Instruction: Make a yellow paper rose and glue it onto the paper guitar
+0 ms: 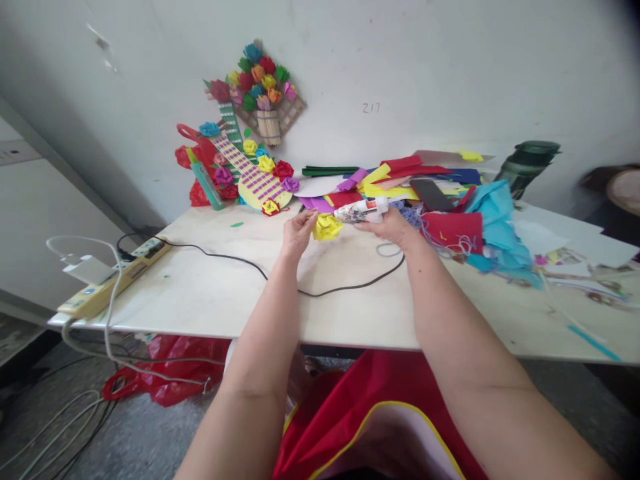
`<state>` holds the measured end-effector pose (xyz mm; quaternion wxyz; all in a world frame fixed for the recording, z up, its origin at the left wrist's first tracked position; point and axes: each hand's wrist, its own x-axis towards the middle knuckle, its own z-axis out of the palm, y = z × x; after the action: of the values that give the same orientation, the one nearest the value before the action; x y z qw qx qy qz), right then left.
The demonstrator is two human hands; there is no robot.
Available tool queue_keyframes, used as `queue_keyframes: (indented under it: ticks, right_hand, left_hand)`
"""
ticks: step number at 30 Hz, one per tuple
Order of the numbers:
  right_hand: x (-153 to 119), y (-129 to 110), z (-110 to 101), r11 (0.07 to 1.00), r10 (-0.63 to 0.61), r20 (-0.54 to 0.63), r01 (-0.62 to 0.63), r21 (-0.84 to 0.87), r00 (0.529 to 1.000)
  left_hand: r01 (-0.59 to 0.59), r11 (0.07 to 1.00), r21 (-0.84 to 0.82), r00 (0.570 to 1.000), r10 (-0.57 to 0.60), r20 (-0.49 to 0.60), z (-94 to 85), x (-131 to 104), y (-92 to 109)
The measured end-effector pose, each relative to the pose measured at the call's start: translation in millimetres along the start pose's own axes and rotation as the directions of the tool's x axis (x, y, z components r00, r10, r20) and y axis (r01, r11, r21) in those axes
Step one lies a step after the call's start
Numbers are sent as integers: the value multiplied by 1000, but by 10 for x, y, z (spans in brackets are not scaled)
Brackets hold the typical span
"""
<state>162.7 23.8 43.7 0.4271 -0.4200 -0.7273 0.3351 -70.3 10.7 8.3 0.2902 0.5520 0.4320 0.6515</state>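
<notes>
My left hand (300, 232) pinches a yellow paper flower (327, 227) by its edge, above the white table. Closed around a white hot glue gun (363, 211) is my right hand (393, 228). The gun's nozzle points left and reaches the flower's upper right side; whether it touches is too small to tell. A black cord (325, 294) curves over the table to below my right wrist. Behind my hands lie coloured paper strips (395, 177) and a dark phone (431, 195).
Guitar-shaped decorations (255, 177) with paper flowers lean at the back wall beside a glue bottle (206, 180). A yellow power strip (115, 280) lies at the left edge. On the right are red fabric (453, 232), blue crepe paper (500, 223) and a dark green bottle (527, 167).
</notes>
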Motion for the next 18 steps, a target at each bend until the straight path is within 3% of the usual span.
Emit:
queue_keyframes:
  ticks: [9, 18]
  right_hand:
    - [16, 70, -8, 1000, -12, 3, 12, -8, 1000]
    - [-33, -6, -8, 993, 38, -30, -35, 113, 999]
  left_hand:
    - [-10, 1000, -4, 1000, 10, -6, -13, 10, -21]
    - [-12, 1000, 4, 1000, 12, -10, -34, 8, 4]
